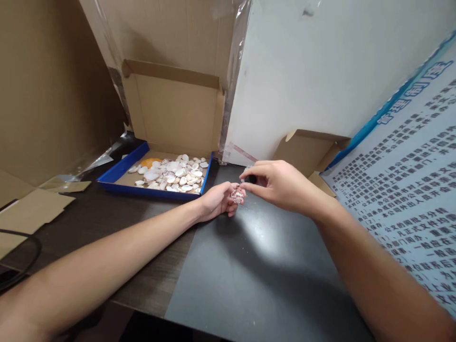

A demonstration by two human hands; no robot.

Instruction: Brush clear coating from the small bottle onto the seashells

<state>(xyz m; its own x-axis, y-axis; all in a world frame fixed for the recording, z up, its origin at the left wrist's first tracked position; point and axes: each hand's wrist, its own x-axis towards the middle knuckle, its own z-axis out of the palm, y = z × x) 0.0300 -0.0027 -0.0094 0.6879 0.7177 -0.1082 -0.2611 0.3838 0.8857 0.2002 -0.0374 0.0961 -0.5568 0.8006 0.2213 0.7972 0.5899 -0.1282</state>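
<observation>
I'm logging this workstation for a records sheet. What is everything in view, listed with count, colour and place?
Blue-rimmed cardboard tray: one, blue and brown, far left on the desk, lid flap upright.
Pale seashells: many, white and cream, lying in the tray.
Orange piece: one, at the tray's back left corner.
Dark desk top: one, black-grey, under both hands.
Small open cardboard box: one, brown, behind the right hand.
White board: one, standing at the back.
Printed poster: one, white with blue edge, at right.
Small pale shell: one, held by the left fingertips.
Left hand: holds the small shell.
Right hand: pinches a small dark item, too small to identify.
</observation>
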